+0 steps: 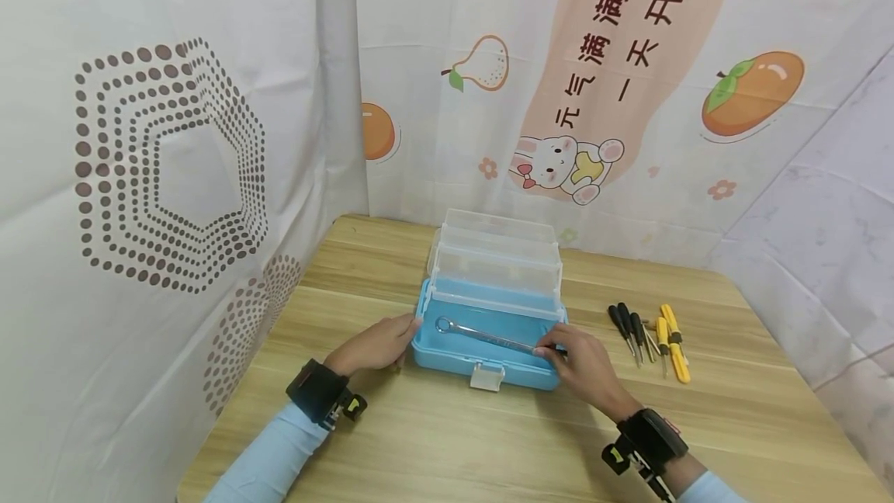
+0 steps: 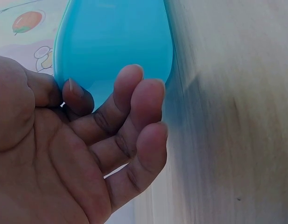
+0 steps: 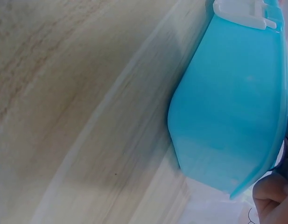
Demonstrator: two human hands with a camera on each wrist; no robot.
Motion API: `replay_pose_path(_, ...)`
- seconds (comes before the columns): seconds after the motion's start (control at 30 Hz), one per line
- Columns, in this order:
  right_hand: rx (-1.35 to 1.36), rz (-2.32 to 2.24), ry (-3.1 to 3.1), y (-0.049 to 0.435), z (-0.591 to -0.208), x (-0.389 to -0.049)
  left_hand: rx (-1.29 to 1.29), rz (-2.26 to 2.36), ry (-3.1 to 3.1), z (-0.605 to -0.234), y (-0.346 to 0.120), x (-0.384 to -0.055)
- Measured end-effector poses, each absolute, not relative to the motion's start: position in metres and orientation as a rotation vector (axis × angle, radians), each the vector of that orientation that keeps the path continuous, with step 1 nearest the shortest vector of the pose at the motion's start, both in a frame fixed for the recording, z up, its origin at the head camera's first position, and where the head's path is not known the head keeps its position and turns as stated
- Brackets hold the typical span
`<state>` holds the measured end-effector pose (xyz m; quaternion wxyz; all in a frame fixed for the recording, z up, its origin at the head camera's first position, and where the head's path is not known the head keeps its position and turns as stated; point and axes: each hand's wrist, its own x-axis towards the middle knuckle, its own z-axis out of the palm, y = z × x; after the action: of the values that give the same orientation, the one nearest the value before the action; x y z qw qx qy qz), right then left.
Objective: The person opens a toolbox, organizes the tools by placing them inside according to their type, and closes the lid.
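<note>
A light-blue plastic toolbox [image 1: 447, 363] stands on the table with its clear tiered trays [image 1: 499, 254] raised at the back. Inside its base lies a silver combination wrench [image 1: 489, 338], ring end to the left. My right hand [image 1: 583, 363] pinches the wrench near its right end, over the box's right side; that end is partly hidden by the fingers. At the toolbox's left end, my left hand [image 1: 377, 344] holds the rim between thumb and index finger. Its other fingers [image 2: 148, 102] lie loosely bent beside the blue wall [image 2: 115, 42].
On the table [image 1: 433, 441] to the right lie several black-handled screwdrivers [image 1: 624, 318] and yellow-handled screwdrivers [image 1: 663, 332]. A white latch [image 1: 487, 376] hangs at the toolbox's front. Printed curtains [image 1: 433, 161] stand behind and at the left.
</note>
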<state>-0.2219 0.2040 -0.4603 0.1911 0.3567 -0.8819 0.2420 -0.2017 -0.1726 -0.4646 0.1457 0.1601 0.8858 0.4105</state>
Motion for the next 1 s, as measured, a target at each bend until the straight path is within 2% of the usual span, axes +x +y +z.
replay_pose_path(1.0, 1.087, 0.467, -2.738, 0.199, -0.443, -0.227, 0.484, 1.201, 2.552, -0.464, -0.173, -0.201)
